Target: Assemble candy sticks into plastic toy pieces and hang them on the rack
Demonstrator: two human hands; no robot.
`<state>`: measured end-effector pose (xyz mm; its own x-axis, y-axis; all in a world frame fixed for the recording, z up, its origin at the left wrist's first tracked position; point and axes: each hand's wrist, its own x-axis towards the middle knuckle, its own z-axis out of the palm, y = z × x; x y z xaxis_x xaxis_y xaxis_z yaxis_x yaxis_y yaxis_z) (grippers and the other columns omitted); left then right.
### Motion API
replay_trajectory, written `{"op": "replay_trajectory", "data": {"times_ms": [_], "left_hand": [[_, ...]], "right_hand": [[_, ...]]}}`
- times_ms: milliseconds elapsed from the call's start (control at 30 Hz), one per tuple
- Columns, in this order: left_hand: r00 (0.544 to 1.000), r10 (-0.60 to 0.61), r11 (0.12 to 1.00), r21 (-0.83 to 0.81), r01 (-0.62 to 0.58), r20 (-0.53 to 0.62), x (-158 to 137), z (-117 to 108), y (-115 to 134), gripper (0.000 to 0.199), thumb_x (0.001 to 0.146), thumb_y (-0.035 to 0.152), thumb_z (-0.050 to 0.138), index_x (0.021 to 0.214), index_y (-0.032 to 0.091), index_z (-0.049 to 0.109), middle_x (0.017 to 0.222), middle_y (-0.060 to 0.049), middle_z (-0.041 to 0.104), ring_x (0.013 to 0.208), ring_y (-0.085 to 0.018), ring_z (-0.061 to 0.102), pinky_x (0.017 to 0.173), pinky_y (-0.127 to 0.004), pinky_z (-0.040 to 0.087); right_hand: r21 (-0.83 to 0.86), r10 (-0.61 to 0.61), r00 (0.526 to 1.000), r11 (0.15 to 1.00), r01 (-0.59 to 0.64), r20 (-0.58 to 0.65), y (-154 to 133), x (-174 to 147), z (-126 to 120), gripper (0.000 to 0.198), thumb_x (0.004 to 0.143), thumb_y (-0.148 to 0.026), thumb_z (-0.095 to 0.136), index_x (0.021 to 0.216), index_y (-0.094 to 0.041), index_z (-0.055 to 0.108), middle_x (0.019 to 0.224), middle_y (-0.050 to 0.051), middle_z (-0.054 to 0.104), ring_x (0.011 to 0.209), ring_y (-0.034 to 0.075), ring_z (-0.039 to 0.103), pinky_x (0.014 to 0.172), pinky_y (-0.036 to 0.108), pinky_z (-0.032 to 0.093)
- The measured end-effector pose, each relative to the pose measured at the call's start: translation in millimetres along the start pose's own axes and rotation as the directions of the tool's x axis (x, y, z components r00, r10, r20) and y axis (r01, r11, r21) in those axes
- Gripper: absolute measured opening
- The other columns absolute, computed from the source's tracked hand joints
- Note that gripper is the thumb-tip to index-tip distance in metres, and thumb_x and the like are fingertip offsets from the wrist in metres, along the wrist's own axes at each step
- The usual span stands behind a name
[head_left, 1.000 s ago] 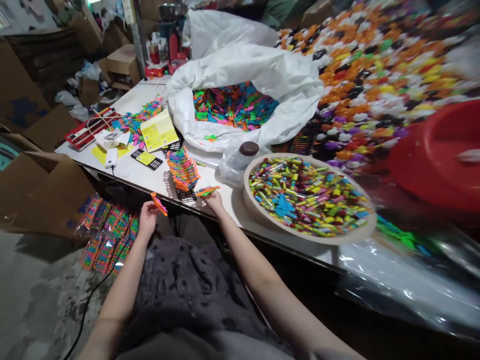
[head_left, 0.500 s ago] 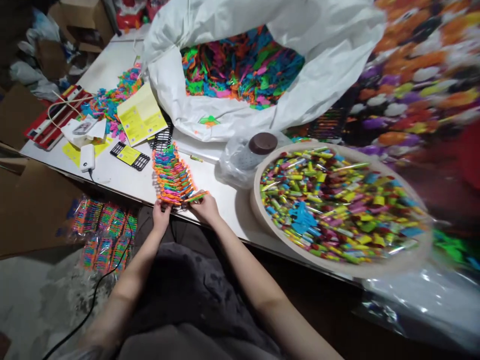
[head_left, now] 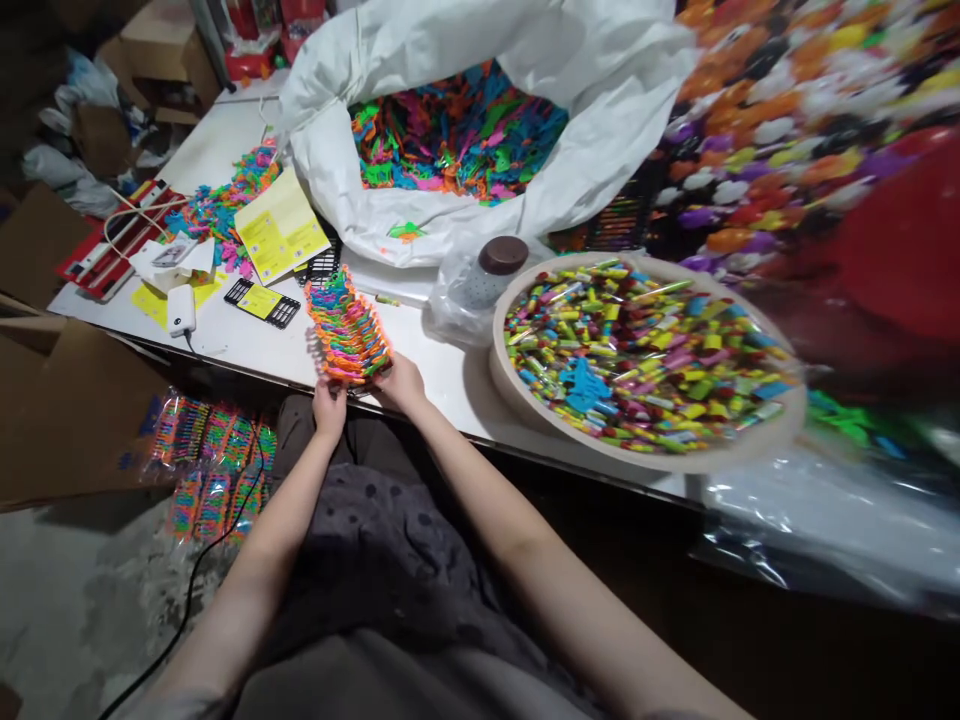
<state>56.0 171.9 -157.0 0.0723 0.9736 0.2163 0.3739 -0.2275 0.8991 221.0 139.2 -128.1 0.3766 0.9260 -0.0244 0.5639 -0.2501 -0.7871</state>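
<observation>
indoor light falls from above, bright on the white sack (head_left: 480, 80) and pale counter (head_left: 247, 340), dimmer over the floor (head_left: 67, 600) and under the counter's edge. the round tray (head_left: 525, 400) throws a soft shadow on the counter toward the person. the clear plastic (head_left: 817, 520) at lower right shows glare streaks. the right side is smeared with motion blur, so the red tub (head_left: 892, 250) and coloured heap (head_left: 787, 90) lose their outlines. straight edges bow near the frame's edges.

**Cluttered workroom, dim at the edges**

A white table (head_left: 247, 345) runs across the room. Brown cardboard boxes (head_left: 71, 400) crowd the left side on a grey concrete floor (head_left: 67, 590), where a black cable (head_left: 184, 590) trails. More cartons (head_left: 161, 40) stand behind.
</observation>
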Motion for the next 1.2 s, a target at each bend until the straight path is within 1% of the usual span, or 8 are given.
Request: {"op": "replay_trajectory", "data": {"times_ms": [167,300,433,633,733,867,1000,1200], "left_hand": [[1.0,-0.008,1.0,-0.006,0.008,-0.025,-0.2,-4.7,10.3,0.027,0.081,0.033,0.054,0.102,0.015,0.049,0.096,-0.01,0.062,0.09,-0.016,0.061,0.086,-0.03,0.047],[1.0,0.017,0.999,0.04,-0.017,0.003,1.0,-11.1,20.3,0.025,0.078,0.032,0.058,0.097,0.015,0.053,0.092,-0.01,0.063,0.087,-0.017,0.061,0.084,-0.031,0.047],[0.998,0.047,0.995,0.087,-0.051,0.041,2.8,-12.7,24.1,0.024,0.075,0.028,0.061,0.095,0.016,0.055,0.093,-0.01,0.062,0.087,-0.02,0.06,0.084,-0.034,0.047],[0.999,0.021,0.995,0.096,-0.018,-0.027,-0.5,-8.3,19.7,0.024,0.081,0.026,0.051,0.102,0.013,0.05,0.097,-0.013,0.06,0.089,-0.019,0.06,0.087,-0.035,0.046],[0.999,0.034,0.994,0.102,-0.035,0.013,1.8,-8.1,18.6,0.023,0.08,0.025,0.052,0.1,0.014,0.052,0.094,-0.011,0.061,0.087,-0.019,0.06,0.086,-0.035,0.047],[0.994,0.055,0.991,0.115,-0.065,0.089,6.5,-13.5,17.4,0.027,0.077,0.026,0.057,0.101,0.015,0.055,0.095,-0.01,0.061,0.088,-0.019,0.059,0.086,-0.035,0.047],[0.993,0.029,0.992,0.122,-0.043,0.115,8.3,-19.4,17.2,0.027,0.076,0.028,0.059,0.099,0.015,0.056,0.091,-0.009,0.063,0.084,-0.018,0.06,0.082,-0.033,0.048],[0.997,-0.02,0.992,0.129,0.01,0.071,11.2,-14.5,24.5,0.025,0.073,0.026,0.058,0.095,0.015,0.054,0.089,-0.009,0.061,0.079,-0.018,0.058,0.081,-0.035,0.048]], "right_hand": [[-0.05,0.091,0.995,0.994,-0.093,-0.03,-15.2,-9.1,1.7,0.024,0.073,-0.033,0.059,0.09,-0.016,0.057,0.086,0.005,0.063,0.073,0.013,0.053,0.059,0.021,0.033],[-0.083,0.123,0.992,0.989,-0.125,-0.033,-22.2,-13.0,1.9,0.026,0.073,-0.033,0.06,0.092,-0.016,0.057,0.089,0.006,0.064,0.074,0.014,0.054,0.057,0.021,0.031],[-0.065,0.128,0.991,0.989,-0.13,-0.033,-22.5,-12.8,-0.1,0.021,0.073,-0.03,0.06,0.089,-0.017,0.058,0.088,0.005,0.065,0.075,0.014,0.056,0.059,0.021,0.033],[-0.045,0.134,0.99,0.99,-0.136,-0.046,-17.1,-8.6,1.6,0.017,0.072,-0.026,0.06,0.086,-0.017,0.058,0.086,0.004,0.065,0.076,0.015,0.057,0.06,0.021,0.033],[-0.03,0.134,0.99,0.99,-0.136,-0.049,-14.8,-7.3,4.0,0.017,0.073,-0.027,0.059,0.086,-0.017,0.058,0.086,0.004,0.065,0.076,0.014,0.057,0.061,0.021,0.035],[-0.017,0.14,0.989,0.99,-0.141,-0.045,-14.4,-11.3,8.1,0.017,0.073,-0.029,0.06,0.084,-0.016,0.057,0.087,0.004,0.065,0.077,0.014,0.058,0.062,0.022,0.036],[-0.017,0.132,0.991,0.991,-0.132,-0.025,-17.9,-17.0,7.7,0.016,0.076,-0.03,0.058,0.086,-0.018,0.057,0.088,0.003,0.065,0.079,0.014,0.058,0.063,0.022,0.036],[-0.062,0.118,0.992,0.991,-0.12,-0.036,-25.5,-15.5,0.6,0.015,0.078,-0.032,0.058,0.086,-0.019,0.059,0.088,0.002,0.066,0.079,0.015,0.058,0.061,0.023,0.034]]}}
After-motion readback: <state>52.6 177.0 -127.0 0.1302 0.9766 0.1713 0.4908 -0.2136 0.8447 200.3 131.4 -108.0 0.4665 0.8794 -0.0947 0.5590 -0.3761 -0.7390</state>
